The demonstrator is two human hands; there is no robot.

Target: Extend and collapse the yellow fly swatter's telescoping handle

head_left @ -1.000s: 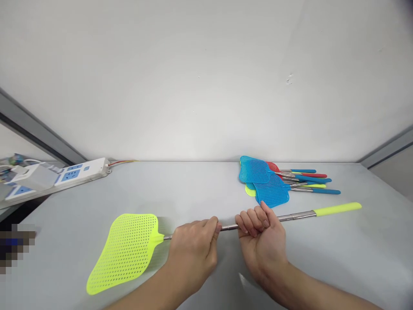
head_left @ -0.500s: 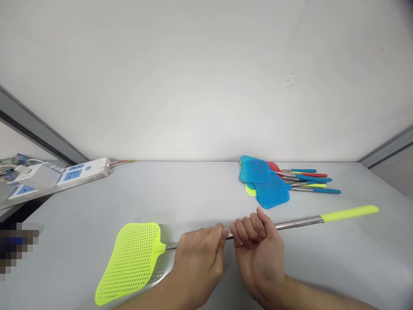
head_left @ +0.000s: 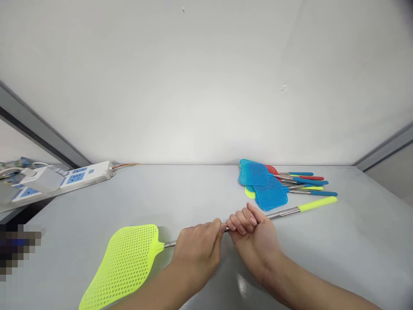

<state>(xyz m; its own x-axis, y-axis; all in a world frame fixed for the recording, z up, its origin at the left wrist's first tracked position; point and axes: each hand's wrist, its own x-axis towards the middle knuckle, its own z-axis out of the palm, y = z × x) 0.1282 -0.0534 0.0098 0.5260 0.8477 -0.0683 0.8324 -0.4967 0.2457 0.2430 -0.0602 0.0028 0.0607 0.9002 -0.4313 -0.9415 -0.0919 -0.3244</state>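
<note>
The left hand (head_left: pixel 196 254) was closed around the steel shaft (head_left: pixel 284 213) of a yellow fly swatter (head_left: pixel 129 258), its mesh head (head_left: pixel 121 267) just left of that hand. The right hand (head_left: pixel 254 245) curled around the same shaft right beside it. Blue swatters (head_left: pixel 263 183) lay beyond the right hand on the table (head_left: pixel 355 241).
</note>
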